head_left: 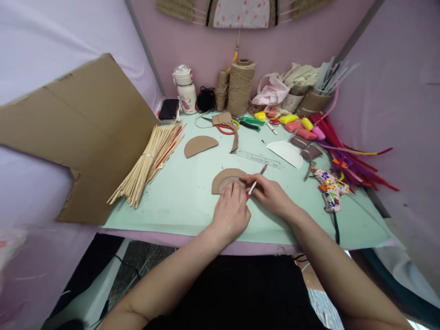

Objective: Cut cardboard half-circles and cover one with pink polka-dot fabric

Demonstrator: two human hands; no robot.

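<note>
A semicircular piece of brown cardboard (217,181) lies flat near the front middle of the table, with a clear protractor (225,182) on top of it. My left hand (233,206) rests on the protractor, fingers stretched out and lying flat. From the other side, my right hand (273,195) holds a red-and-white pen (252,187) slantwise between its fingers. Its fingertips reach the right end of the protractor and cardboard, where the contact is partly hidden. Farther back lies a second cardboard semicircle (201,146). Beyond my hands is a clear ruler (259,158).
A bundle of thin wooden sticks (147,160) and a large cardboard sheet (92,137) stand at left. Scissors (225,129), green-handled pliers (252,123) and twine spools (241,87) sit at the back. Right are a white semicircle (285,152), clay packs (305,133) and a flowered glue gun (332,189).
</note>
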